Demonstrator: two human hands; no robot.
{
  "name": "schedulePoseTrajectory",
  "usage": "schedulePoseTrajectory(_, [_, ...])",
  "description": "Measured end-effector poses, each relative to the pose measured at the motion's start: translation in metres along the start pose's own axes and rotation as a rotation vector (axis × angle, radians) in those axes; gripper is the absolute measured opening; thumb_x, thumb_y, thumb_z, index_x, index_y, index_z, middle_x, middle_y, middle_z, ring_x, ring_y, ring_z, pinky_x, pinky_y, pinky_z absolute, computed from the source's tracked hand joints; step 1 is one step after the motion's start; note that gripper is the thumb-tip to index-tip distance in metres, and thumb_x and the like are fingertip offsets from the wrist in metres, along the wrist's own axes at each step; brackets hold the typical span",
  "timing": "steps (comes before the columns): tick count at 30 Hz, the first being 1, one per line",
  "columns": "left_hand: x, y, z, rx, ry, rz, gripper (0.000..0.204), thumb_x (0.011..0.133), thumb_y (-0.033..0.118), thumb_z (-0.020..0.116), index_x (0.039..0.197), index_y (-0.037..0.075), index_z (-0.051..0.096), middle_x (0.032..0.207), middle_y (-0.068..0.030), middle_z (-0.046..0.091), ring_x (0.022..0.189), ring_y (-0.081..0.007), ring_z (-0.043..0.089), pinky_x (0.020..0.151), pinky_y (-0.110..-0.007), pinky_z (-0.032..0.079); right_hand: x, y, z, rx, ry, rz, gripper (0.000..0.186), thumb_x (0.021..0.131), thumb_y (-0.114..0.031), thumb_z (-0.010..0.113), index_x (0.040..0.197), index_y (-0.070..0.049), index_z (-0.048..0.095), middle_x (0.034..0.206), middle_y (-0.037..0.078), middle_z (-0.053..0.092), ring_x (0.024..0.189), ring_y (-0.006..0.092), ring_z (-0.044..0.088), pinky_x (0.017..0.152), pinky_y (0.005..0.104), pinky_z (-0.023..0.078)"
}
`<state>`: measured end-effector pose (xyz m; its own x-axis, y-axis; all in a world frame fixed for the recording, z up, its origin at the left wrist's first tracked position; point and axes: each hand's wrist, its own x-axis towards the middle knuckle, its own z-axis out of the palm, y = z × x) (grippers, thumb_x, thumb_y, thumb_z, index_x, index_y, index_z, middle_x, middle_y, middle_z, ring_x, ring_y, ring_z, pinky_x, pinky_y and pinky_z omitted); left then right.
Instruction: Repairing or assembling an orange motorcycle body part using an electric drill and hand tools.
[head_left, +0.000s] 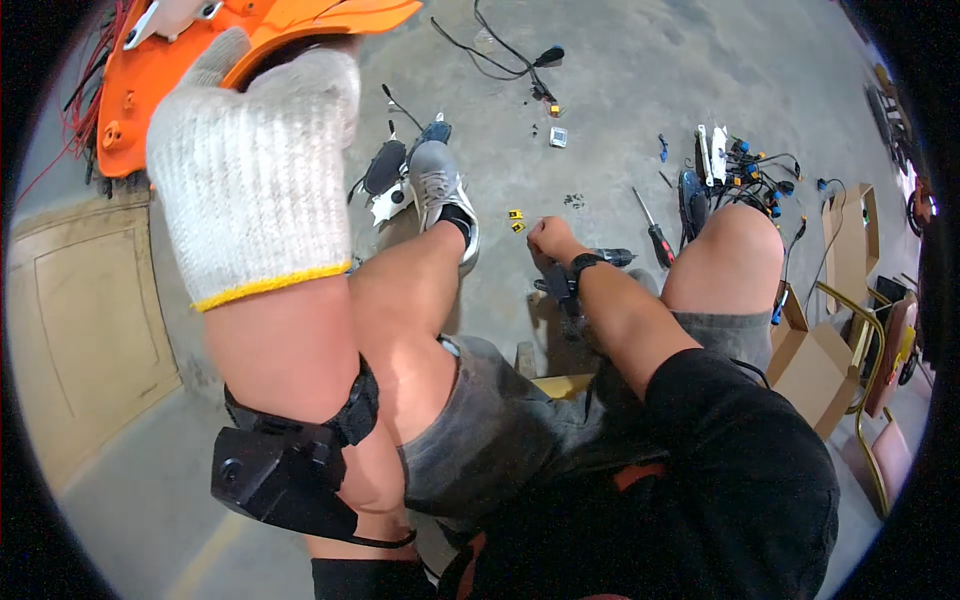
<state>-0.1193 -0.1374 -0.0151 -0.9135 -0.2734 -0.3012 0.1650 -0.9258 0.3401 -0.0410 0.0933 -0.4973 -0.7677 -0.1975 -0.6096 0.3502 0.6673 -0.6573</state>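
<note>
Orange panel (140, 95): at upper left, beyond the gloved knuckles, with a white part (170, 18) on top; seemingly stiff and broad, so likely to swing if pinched only at one edge.
Handling: best to seat the rim deep in the palm, turn slowly from the forearm, and add a second hand before any push or twist.
Left hand (260, 170): in a knitted white glove, clamped on the panel's curved edge, with one digit on the near side; remaining fingertips hidden, exact hold impossible to tell.
Left forearm (285, 340): stretched forward and up past the knee, wrist roughly in line, with a black box (270, 480) strapped on.
Shoe (437, 185): planted right of the glove, well clear of the panel.
Yellow pieces (516, 215): loose on the floor, just beyond the bare knuckles; worth keeping out from underfoot.
Right hand (553, 240): bare, low between the knees, well apart from the left; apparently curled, but impossible to tell whether closed on anything.
Right arm (630, 300): angled inward from the shoulder, free to come across as support.
Drill-like tool (615, 257): just beside the right wrist, partly hidden.
Screwdriver (657, 238): farther right, on the floor, near the knee.
</note>
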Motion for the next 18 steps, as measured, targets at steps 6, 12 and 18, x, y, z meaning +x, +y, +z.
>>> schedulePoseTrajectory(6, [-0.004,0.007,-0.006,0.009,0.004,0.012,0.039,0.095,0.027,0.045,0.127,0.005,0.049,0.13,-0.0145,0.056,0.117,-0.0341,0.056,0.1,-0.056,0.042,-0.009,-0.009,0.002,-0.094,0.052,-0.021,0.011,0.075,-0.013,0.065,0.07,-0.003,0.065,0.06,0.01,0.065,0.053,0.0217,0.064,0.053,0.0339,0.052])
schedulePoseTrajectory(12, [-0.012,0.018,-0.005,0.035,0.011,0.034,0.039,0.095,0.028,0.045,0.127,0.005,0.049,0.131,-0.0145,0.055,0.117,-0.0341,0.056,0.1,-0.056,0.042,-0.023,-0.038,-0.004,-0.019,-0.062,0.037,0.022,0.077,-0.02,0.061,0.085,0.0,0.068,0.088,0.024,0.068,0.086,0.0392,0.066,0.077,0.0442,0.053])
schedulePoseTrajectory(18, [-0.006,0.004,-0.01,0.012,0.021,0.015,0.039,0.095,0.028,0.045,0.127,0.005,0.049,0.131,-0.0145,0.055,0.118,-0.0341,0.055,0.1,-0.056,0.042,-0.02,-0.021,-0.018,-0.073,0.078,0.02,0.02,0.076,-0.019,0.061,0.084,-0.002,0.069,0.086,0.022,0.069,0.086,0.0384,0.066,0.077,0.0445,0.053])
